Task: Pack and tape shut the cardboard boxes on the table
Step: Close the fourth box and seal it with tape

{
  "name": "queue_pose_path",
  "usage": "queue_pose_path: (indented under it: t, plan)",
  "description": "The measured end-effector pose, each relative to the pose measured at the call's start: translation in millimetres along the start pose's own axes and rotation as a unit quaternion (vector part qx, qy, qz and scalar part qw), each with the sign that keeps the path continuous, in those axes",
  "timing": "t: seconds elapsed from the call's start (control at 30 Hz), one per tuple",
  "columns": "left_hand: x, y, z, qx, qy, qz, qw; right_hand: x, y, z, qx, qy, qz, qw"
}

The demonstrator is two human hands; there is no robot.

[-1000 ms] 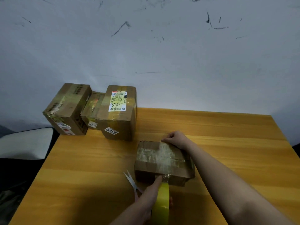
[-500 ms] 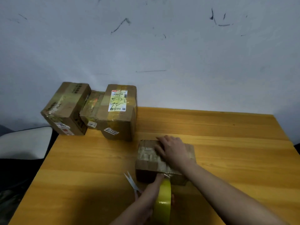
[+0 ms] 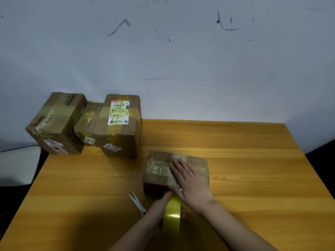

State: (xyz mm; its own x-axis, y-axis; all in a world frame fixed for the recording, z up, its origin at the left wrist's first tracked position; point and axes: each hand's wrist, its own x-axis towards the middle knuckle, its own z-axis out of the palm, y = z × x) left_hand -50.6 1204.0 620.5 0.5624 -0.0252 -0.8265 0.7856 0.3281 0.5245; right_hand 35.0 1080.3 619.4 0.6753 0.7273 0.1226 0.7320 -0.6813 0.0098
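- the small box [image 3: 176, 172] sits mid-counter [image 3: 253, 178]; the right hand [image 3: 188, 180] lies flat on its top, fingers spread, pressing tape down.
- the left hand [image 3: 157, 209] grips the tape roll [image 3: 172, 214] at the box's near edge; if the roll pulls sideways, the strip may wrinkle or lift.
- the scissors [image 3: 136, 202] lie with open blades just beside the left hand, so a blind reach risks a nick.
- three taped boxes [image 3: 117, 127] stand at the far left corner, well apart.

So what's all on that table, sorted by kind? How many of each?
Cardboard boxes: 4, namely the left box, the middle box, the labelled box and the near box
Tape roll: 1
Scissors: 1
Total: 6
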Motion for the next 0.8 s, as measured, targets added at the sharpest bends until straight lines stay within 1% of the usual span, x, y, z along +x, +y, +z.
queue_pose_path:
  t: [0.1,0.17,0.23,0.27,0.3,0.37,0.47,0.5,0.6,0.7,0.8]
  plan:
    - [-1.2,-3.3,4.6,-0.051,0.006,0.006,0.999,4.0,3.6,2.2,0.006,-0.015,-0.002,1.000]
    - [8.7,-19.2,1.5,-0.046,0.027,0.019,0.998,3.1,4.4,3.3,0.007,-0.003,-0.005,1.000]
    - [1.1,-25.5,-0.8,0.001,0.020,0.015,1.000,2.0,4.2,5.2,0.010,0.020,-0.021,1.000]
    - [-8.7,-24.4,0.4,0.017,0.024,0.039,0.999,1.1,3.8,5.2,0.011,0.034,-0.031,0.999]
    - [-11.3,-23.6,0.7,0.024,0.019,0.041,0.999,-0.2,4.1,5.8,0.013,0.051,-0.039,0.998]
    - [-20.8,-21.6,1.4,0.052,0.018,0.071,0.996,-2.2,4.5,8.6,0.033,0.095,-0.050,0.994]
    - [-19.8,-21.9,-2.3,0.085,0.026,0.139,0.986,-4.7,2.3,13.6,0.074,0.132,-0.057,0.987]
    - [-21.9,-20.7,-2.8,0.078,0.033,0.133,0.988,-5.2,1.5,14.8,0.083,0.136,-0.058,0.985]
    - [-20.6,-22.3,-10.6,0.051,0.032,0.147,0.987,-4.1,3.7,12.4,0.105,0.112,-0.053,0.987]
    - [-12.0,-32.1,-14.1,0.064,0.030,0.155,0.985,-2.8,4.8,9.1,0.120,0.092,-0.044,0.988]
    - [-1.3,-42.4,-11.3,0.084,0.022,0.138,0.987,-0.7,3.7,7.3,0.121,0.100,-0.042,0.987]
